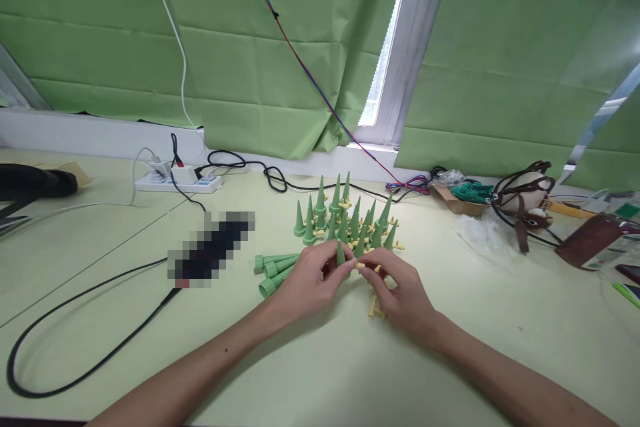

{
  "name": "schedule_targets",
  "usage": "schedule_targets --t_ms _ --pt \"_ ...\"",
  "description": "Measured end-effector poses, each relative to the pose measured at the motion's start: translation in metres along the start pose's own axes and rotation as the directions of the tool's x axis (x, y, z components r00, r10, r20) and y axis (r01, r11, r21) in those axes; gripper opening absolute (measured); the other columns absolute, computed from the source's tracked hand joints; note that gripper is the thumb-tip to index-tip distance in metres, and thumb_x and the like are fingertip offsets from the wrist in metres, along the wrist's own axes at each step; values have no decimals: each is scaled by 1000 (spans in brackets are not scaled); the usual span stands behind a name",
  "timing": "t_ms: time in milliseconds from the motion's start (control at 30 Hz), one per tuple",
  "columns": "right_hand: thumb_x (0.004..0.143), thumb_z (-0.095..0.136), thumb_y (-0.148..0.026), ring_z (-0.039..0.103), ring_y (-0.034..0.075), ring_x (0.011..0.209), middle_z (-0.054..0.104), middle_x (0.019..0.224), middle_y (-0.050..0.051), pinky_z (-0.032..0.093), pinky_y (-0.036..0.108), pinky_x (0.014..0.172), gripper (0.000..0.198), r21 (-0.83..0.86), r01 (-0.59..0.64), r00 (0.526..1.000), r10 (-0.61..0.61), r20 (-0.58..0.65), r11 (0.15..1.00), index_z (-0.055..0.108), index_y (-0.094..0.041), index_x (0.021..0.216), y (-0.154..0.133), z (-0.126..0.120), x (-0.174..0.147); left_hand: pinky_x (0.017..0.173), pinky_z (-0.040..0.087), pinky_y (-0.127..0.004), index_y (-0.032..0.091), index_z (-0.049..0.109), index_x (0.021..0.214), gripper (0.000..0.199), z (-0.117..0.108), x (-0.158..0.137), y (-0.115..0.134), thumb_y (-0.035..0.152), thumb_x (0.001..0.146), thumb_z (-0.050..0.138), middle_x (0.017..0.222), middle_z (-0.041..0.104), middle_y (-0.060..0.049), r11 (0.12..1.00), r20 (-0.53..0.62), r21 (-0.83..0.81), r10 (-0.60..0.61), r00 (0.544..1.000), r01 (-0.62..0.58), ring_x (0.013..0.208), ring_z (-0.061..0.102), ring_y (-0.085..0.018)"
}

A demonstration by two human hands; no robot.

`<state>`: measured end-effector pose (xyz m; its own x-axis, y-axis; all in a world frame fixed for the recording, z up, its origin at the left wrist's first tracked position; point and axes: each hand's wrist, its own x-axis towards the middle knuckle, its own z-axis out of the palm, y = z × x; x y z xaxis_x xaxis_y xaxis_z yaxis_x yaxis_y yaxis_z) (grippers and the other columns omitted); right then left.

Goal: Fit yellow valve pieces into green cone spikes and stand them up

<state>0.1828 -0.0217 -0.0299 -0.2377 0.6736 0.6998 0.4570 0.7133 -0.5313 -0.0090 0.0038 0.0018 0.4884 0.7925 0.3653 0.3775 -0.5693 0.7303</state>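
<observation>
Step in hand, by judgement: joining yellow fitting (359, 266) to green cone (341, 253). Left hand (313, 277): fingers grasp cone, tip up, above table (320, 360), in front of standing cones (355, 223). Right hand (403, 287): fingers pinch fitting at cone's side; full seating cannot be told. Loose cones (283, 266) lie beside left hand. Next move likely calls for steady cone, aligned push.

Green cone (341, 253): base hidden by left fingers (341, 274). Dark device (213, 250) pixelated. Black object (35, 181) cut off at left edge.
</observation>
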Motion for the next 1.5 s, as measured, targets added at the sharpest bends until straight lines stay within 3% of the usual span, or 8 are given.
schedule_targets --t_ms 367,633,933,1133,1300,1500 --pt "100 49 -21 55 16 66 64 79 4 44 27 59 15 -41 -47 999 48 21 998 63 -19 94 2 0 -1 55 35 -24 18 61 89 21 3 -1 -4 35 98 50 71 55 3 996 -11 69 53 999 -52 56 40 -10" --pt "100 47 -24 49 14 59 57 69 0 39 25 54 23 -85 -73 997 76 28 994 59 -19 81 2 1 -1 54 33 -24 18 60 88 21 3 -1 -2 33 98 49 65 46 4 996 5 62 67 998 -67 57 40 -10" --pt "104 40 -31 40 12 52 44 58 -3 34 25 51 40 -141 -42 998 48 36 989 45 -21 65 10 0 -2 53 32 -24 17 53 79 25 7 -3 -6 33 98 49 78 60 0 994 6 65 85 996 -85 59 42 -10" --pt "101 46 -26 53 14 59 63 72 2 42 25 55 22 -101 -86 996 87 4 991 62 -18 88 5 -2 -2 53 33 -25 17 58 82 24 6 0 -6 34 98 51 71 56 2 995 -22 86 53 998 -51 57 41 -10" --pt "99 53 -27 61 16 68 70 88 7 48 26 55 17 -54 -104 995 103 -9 993 63 -17 109 5 -3 -2 53 32 -24 18 61 89 23 3 1 -2 35 98 49 66 50 3 997 -21 83 7 1000 -5 58 41 -12" --pt "99 54 -24 60 17 71 67 87 7 50 27 58 12 -34 -15 998 17 57 999 64 -20 104 6 -3 0 53 32 -25 17 60 86 25 4 3 -2 37 98 50 65 49 4 996 -15 92 8 1000 -7 57 41 -11"
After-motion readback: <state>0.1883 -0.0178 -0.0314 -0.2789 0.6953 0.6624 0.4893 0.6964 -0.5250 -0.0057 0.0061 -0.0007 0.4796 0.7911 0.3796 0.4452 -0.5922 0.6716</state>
